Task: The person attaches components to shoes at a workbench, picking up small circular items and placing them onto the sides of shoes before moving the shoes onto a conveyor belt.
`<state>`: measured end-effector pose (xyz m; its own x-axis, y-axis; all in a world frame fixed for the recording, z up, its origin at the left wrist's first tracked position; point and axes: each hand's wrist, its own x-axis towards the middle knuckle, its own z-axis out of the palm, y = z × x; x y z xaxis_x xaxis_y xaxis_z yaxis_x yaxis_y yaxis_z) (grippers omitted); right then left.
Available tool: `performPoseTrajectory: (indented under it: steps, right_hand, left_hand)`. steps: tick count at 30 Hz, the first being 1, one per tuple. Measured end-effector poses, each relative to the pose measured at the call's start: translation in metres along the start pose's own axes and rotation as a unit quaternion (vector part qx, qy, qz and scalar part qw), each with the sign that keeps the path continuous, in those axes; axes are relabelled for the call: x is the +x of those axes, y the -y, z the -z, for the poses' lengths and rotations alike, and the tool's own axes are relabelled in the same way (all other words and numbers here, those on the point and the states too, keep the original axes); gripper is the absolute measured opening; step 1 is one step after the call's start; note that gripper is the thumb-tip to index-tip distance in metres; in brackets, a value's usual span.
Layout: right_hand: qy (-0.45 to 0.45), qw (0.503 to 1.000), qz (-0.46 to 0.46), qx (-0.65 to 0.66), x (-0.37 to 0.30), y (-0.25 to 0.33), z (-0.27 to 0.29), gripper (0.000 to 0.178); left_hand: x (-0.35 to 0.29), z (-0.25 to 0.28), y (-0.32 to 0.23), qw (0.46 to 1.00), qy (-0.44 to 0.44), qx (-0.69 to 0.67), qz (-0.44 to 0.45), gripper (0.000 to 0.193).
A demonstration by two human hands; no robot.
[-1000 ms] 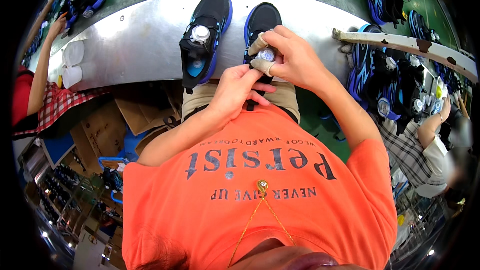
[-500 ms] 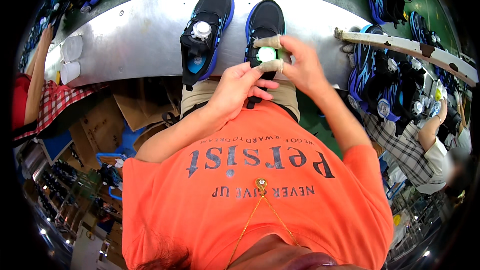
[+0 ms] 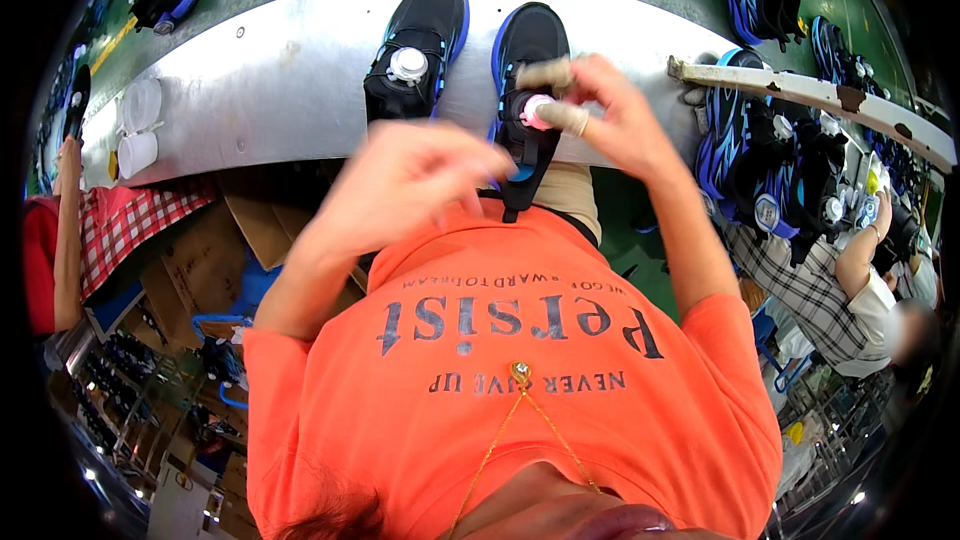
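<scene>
Two black sports shoes with blue-purple soles stand on the metal bench, toes pointing away from me. The right shoe (image 3: 533,35) bears a round dial (image 3: 535,111) on its tongue, glowing pink. My right hand (image 3: 622,125) is at that dial, with pale finger cots on thumb and forefinger. Its thumb lies against or just over the dial's edge, while the forefinger is apart from it above. The left shoe (image 3: 425,20) carries a white dial (image 3: 408,64). My left hand (image 3: 400,185), smeared by motion, hangs in front of that shoe's heel; its fingers are unclear.
The curved metal bench (image 3: 270,80) spans the view. Two clear plastic cups (image 3: 140,130) sit at its left end. A chipped white bar (image 3: 820,95) crosses on the right, beside several similar shoes (image 3: 740,140). Co-workers are at both sides; one wears a red checked garment (image 3: 135,230).
My left hand has moved from the right shoe's heel leftward and toward me. My right forefinger has come away from the dial. The dial's glow has turned from green-white to pink.
</scene>
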<state>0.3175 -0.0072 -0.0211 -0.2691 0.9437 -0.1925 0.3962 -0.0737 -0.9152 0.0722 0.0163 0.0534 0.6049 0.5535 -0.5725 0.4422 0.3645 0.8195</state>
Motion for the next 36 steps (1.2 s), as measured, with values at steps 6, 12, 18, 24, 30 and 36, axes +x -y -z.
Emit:
performPoseTrajectory:
  steps: [6,12,18,24,30,36]
  right_hand:
    - [-0.161,0.954,0.178,-0.181,0.13,-0.01,-0.015,0.04]
    - [-0.039,0.971,0.18,-0.153,0.181,-0.031,-0.082,0.03]
    - [-0.005,0.974,0.14,-0.18,0.193,-0.019,-0.075,0.029]
    - [0.014,0.974,0.125,-0.186,0.189,-0.016,-0.078,0.03]
    - [0.015,0.975,0.118,-0.189,0.189,-0.016,-0.077,0.029]
    - [0.022,0.974,0.137,-0.179,0.189,-0.018,-0.077,0.031]
  left_hand:
    - [0.052,0.047,0.034,0.864,-0.278,0.354,-0.226,0.031]
    - [0.041,0.05,0.029,0.91,-0.169,0.27,-0.266,0.039]
    - [0.04,0.066,0.031,0.976,-0.095,0.122,-0.154,0.029]
    - [0.039,0.066,0.037,0.987,-0.066,0.085,-0.123,0.047]
    - [0.042,0.049,0.036,0.92,-0.207,0.268,-0.198,0.036]
    - [0.037,0.065,0.04,0.968,-0.066,0.147,-0.192,0.046]
